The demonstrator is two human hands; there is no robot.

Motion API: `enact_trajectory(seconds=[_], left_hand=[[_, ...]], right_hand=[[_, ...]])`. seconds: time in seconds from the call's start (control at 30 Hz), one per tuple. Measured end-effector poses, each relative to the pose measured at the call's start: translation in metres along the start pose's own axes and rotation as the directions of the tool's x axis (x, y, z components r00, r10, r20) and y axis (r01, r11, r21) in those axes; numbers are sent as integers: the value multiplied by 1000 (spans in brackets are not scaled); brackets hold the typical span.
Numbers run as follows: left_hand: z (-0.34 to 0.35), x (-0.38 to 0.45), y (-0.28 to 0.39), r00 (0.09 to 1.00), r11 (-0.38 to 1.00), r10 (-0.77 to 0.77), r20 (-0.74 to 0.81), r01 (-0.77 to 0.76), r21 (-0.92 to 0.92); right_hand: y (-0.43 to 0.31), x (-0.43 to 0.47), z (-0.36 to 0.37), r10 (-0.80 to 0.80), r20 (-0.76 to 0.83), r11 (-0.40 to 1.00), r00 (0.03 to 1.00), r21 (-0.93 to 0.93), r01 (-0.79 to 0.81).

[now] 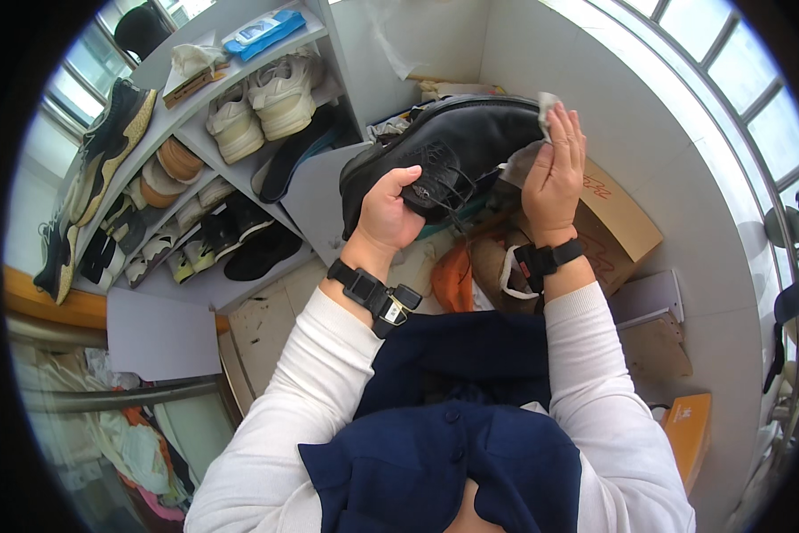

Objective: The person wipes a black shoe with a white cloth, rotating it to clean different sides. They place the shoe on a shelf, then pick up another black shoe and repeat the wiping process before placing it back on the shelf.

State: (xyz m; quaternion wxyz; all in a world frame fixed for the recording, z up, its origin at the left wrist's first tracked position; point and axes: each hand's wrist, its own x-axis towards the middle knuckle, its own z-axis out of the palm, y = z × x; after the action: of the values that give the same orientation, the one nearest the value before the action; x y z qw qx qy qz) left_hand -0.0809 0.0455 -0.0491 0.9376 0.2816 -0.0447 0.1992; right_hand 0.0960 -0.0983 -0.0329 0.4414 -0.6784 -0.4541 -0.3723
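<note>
A black leather lace-up shoe (486, 130) is held up in front of me, its laces hanging loose below. My left hand (392, 210) grips it at the heel and opening side, thumb over the tongue. At the toe, my right hand (554, 173) presses a whitish wipe (522, 162) against the shoe, with fingers stretched along the toe edge. Part of the wipe sticks up beyond the fingertips. The palm side of the right hand and the shoe's far side are hidden.
At the left stands a shoe rack (209, 143) full of shoes, with a blue pack of wipes (264, 32) on top. A cabinet door (326, 193) hangs ajar. Beyond my right wrist are a cardboard box (619, 213), an orange item (452, 276) and a brown shoe (496, 266).
</note>
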Motion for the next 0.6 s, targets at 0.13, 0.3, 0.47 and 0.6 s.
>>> enact_trajectory(seconds=[0.13, 0.3, 0.47, 0.6], left_hand=[[4, -1, -11, 1000, 994, -11, -26, 14, 111], [8, -2, -22, 992, 974, 28, -125, 1, 225], [11, 1, -17, 980, 992, 37, -194, -13, 122], [11, 3, -13, 986, 998, 51, -157, -45, 40]], right_hand=[[-35, 0, 3, -117, 138, 993, 984, 41, 112], [-51, 2, 11, -236, 287, 939, 928, 315, 141], [-27, 3, 6, -189, 186, 980, 964, 92, 174], [-15, 1, 3, -85, -18, 993, 996, -89, 83]])
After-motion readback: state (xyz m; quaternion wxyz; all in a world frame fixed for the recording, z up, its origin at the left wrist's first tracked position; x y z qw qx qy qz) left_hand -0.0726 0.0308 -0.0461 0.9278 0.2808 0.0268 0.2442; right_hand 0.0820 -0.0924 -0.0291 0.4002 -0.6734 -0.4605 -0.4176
